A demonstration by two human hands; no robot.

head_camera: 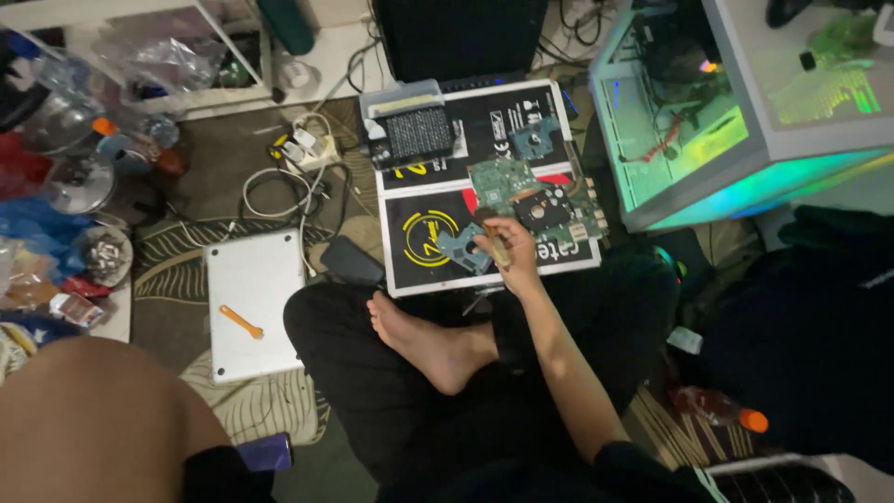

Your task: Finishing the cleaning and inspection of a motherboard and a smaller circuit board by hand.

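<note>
My right hand (510, 256) reaches forward over my crossed legs and bare foot (424, 340). It grips a short wooden-handled tool (496, 244), whose tip rests on a small blue-green circuit board (461, 248). That board lies on a black cardboard sheet with yellow and red graphics (419, 270). Just beyond the hand are a larger green circuit board (503, 177) and a black hard drive (543, 210). My left hand is out of sight; only a blurred, skin-toned limb (93, 424) fills the lower left.
A silver laptop (256, 298) with an orange pry tool (241, 322) lies at left. An open, lit computer case (708, 140) stands at right. A power strip with cables (307, 149), a black pouch (352, 261), an orange-capped bottle (722, 408) and clutter (84, 186) surround the spot.
</note>
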